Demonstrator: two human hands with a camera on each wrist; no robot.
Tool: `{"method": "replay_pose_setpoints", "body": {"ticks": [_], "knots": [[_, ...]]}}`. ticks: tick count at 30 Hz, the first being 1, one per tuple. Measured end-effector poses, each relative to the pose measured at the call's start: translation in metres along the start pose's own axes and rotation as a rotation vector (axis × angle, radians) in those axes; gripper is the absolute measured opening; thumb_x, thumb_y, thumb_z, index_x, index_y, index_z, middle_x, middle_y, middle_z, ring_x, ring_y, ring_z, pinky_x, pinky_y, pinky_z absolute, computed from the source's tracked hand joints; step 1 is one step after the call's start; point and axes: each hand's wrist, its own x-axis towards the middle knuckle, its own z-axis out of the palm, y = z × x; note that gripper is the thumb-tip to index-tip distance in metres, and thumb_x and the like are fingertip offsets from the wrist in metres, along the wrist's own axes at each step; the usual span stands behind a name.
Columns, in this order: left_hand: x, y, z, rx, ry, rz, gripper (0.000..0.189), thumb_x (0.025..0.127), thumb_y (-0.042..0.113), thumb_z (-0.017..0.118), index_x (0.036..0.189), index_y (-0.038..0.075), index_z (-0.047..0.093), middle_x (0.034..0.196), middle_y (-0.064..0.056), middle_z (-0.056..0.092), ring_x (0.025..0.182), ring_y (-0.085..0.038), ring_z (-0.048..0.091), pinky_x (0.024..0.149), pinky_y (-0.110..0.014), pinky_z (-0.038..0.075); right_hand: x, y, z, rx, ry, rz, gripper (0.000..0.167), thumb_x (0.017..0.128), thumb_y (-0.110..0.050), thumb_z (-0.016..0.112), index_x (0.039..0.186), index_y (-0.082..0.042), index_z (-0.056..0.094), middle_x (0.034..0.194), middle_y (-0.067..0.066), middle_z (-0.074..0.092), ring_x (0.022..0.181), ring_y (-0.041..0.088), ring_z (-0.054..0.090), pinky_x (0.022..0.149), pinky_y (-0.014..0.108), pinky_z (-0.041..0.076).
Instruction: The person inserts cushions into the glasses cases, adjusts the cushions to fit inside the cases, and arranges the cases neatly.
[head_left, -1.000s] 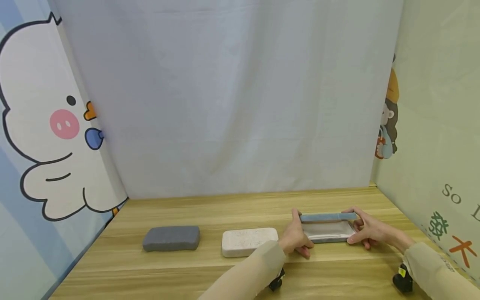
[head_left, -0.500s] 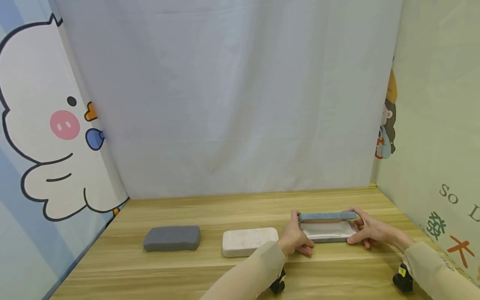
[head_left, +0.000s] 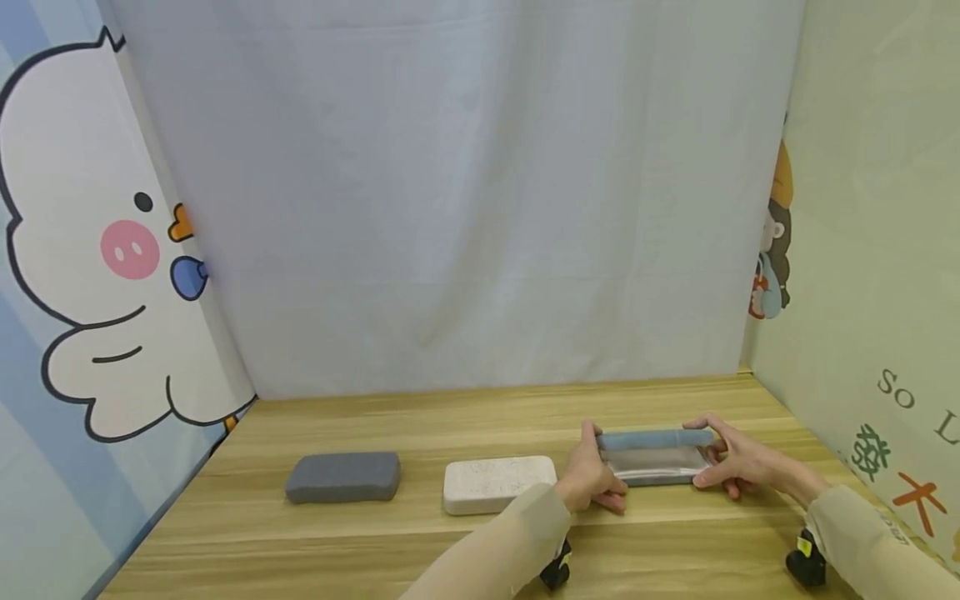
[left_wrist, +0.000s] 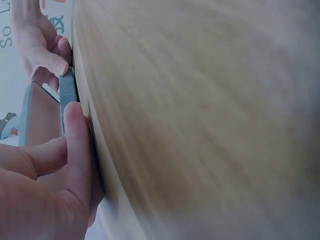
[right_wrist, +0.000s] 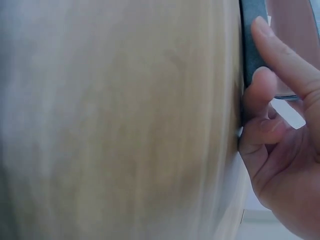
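Note:
A blue glasses case [head_left: 654,440] lies on the table at the right, its lid partly raised over a pale lining. My left hand [head_left: 590,471] holds its left end, with a finger up at the lid and other fingers low by the base. At the right end my right hand [head_left: 738,458] grips it likewise, one fingertip on the lid's corner and another at the front rim. In the left wrist view, a finger of the left hand [left_wrist: 60,165] lies along the case's edge [left_wrist: 68,95]. The right wrist view shows the right hand [right_wrist: 285,115] with fingers bent at the base.
A white speckled case [head_left: 495,483] sits just left of my left hand, close to the sleeve. Farther left lies a dark grey case [head_left: 343,477]. Behind the wooden table [head_left: 375,550] hangs a grey curtain [head_left: 480,200], and printed panels stand at both sides.
The lid of the blue glasses case has tilted down toward me, so more of its outer face shows. Both hands keep their places at its ends.

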Motion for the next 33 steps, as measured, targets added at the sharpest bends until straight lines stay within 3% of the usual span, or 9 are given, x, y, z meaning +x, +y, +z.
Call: {"method": "replay_pose_setpoints", "body": {"ticks": [5,14,17,20,23,26,29,33], "knots": [[-0.001,0.004,0.001,0.032,-0.005,0.017,0.065,0.069,-0.026,0.068,0.112,0.011,0.038,0.080,-0.021,0.052,0.057,-0.046,0.067,0.041,-0.037,0.057,-0.002,-0.002,-0.001,-0.029,0.021,0.015,0.076,0.089,-0.014,0.069,0.143,0.002,0.020,0.084,0.009,0.047,0.046,0.009,0.053,0.039,0.015,0.038],[-0.004,0.002,0.002,0.097,-0.031,0.006,0.067,0.069,-0.026,0.068,0.114,0.012,0.037,0.083,-0.024,0.052,0.050,-0.040,0.066,0.039,-0.034,0.056,-0.007,-0.008,-0.003,-0.134,0.006,-0.045,0.078,0.086,-0.012,0.072,0.141,0.010,0.023,0.077,0.008,0.045,0.045,0.006,0.047,0.038,0.022,0.044],[-0.007,0.005,-0.002,0.139,-0.048,0.011,0.064,0.071,-0.023,0.065,0.116,0.012,0.036,0.080,-0.021,0.052,0.044,-0.034,0.063,0.040,-0.034,0.056,-0.007,-0.018,-0.002,-0.255,0.056,-0.085,0.073,0.086,-0.015,0.072,0.140,0.010,0.030,0.072,0.005,0.046,0.043,0.002,0.040,0.037,0.020,0.041],[-0.014,0.012,-0.011,0.202,-0.093,0.042,0.055,0.078,-0.012,0.066,0.119,0.012,0.037,0.075,-0.017,0.055,0.044,-0.026,0.060,0.042,-0.032,0.055,-0.003,-0.038,0.004,-0.447,0.173,-0.112,0.067,0.086,-0.021,0.073,0.137,0.007,0.040,0.068,0.000,0.046,0.047,0.000,0.036,0.041,0.020,0.038],[-0.022,0.022,-0.025,0.282,-0.138,0.105,0.045,0.087,0.005,0.065,0.124,0.011,0.040,0.072,-0.015,0.058,0.050,-0.022,0.057,0.047,-0.030,0.051,0.004,-0.062,0.016,-0.590,0.282,-0.130,0.059,0.087,-0.026,0.072,0.133,0.003,0.048,0.067,-0.004,0.047,0.051,0.001,0.036,0.047,0.020,0.037],[-0.032,0.035,-0.043,0.406,-0.148,0.192,0.042,0.094,0.022,0.061,0.130,0.007,0.045,0.081,-0.011,0.062,0.061,-0.019,0.057,0.053,-0.027,0.048,0.012,-0.085,0.031,-0.631,0.339,-0.185,0.053,0.089,-0.028,0.069,0.131,0.000,0.052,0.070,-0.005,0.051,0.052,0.001,0.041,0.047,0.020,0.038],[-0.043,0.050,-0.062,0.527,-0.109,0.293,0.044,0.098,0.035,0.054,0.130,0.004,0.051,0.096,-0.009,0.065,0.077,-0.016,0.061,0.062,-0.027,0.052,0.021,-0.104,0.047,-0.629,0.369,-0.272,0.049,0.092,-0.029,0.066,0.132,-0.002,0.053,0.077,-0.006,0.056,0.057,-0.001,0.047,0.048,0.019,0.042],[-0.059,0.066,-0.090,0.610,-0.042,0.417,0.049,0.103,0.041,0.041,0.132,0.004,0.053,0.121,-0.014,0.064,0.106,-0.026,0.063,0.085,-0.038,0.056,0.032,-0.129,0.070,-0.635,0.415,-0.399,0.047,0.094,-0.028,0.064,0.135,-0.006,0.052,0.092,-0.002,0.062,0.071,0.001,0.055,0.055,0.020,0.048]]}}
